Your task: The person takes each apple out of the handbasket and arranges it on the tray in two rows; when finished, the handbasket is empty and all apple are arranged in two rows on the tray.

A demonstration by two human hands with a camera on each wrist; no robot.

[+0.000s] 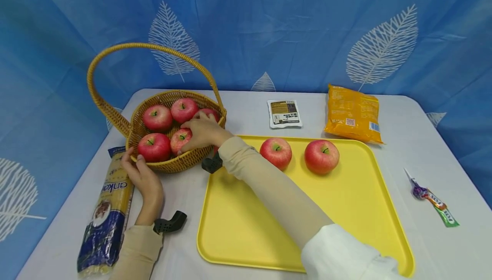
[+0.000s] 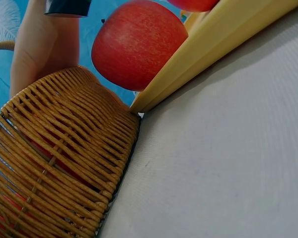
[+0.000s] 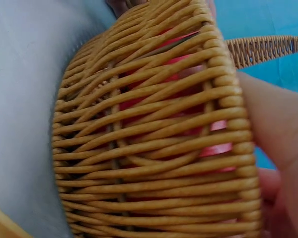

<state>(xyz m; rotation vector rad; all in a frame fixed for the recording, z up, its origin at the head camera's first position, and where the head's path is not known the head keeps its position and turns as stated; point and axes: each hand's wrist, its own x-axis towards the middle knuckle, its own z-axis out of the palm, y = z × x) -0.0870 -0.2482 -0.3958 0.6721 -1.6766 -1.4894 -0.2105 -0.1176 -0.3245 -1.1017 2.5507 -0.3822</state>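
A wicker basket (image 1: 169,168) with a tall arched handle stands at the back left, with several red apples inside. My left hand (image 1: 147,184) grips its front-left rim, its fingers partly hidden. Over the basket's right side, my right hand (image 1: 205,132) holds a red apple (image 1: 177,141) between thumb and fingers; the apple sits among the others. Another apple (image 1: 209,112) shows behind that hand. To the right, a yellow tray (image 1: 238,228) bears an apple (image 1: 276,153) and a second apple (image 1: 321,156). One more apple (image 2: 139,44) at its edge is mostly hidden by my right wrist in the head view.
A long pasta packet (image 1: 105,211) lies left of the basket. Behind the tray are a small white-edged sachet (image 1: 285,114) and an orange packet (image 1: 353,113). Wrapped candies (image 1: 430,196) lie on the right. A blue leaf-patterned curtain (image 1: 269,28) hangs behind the table.
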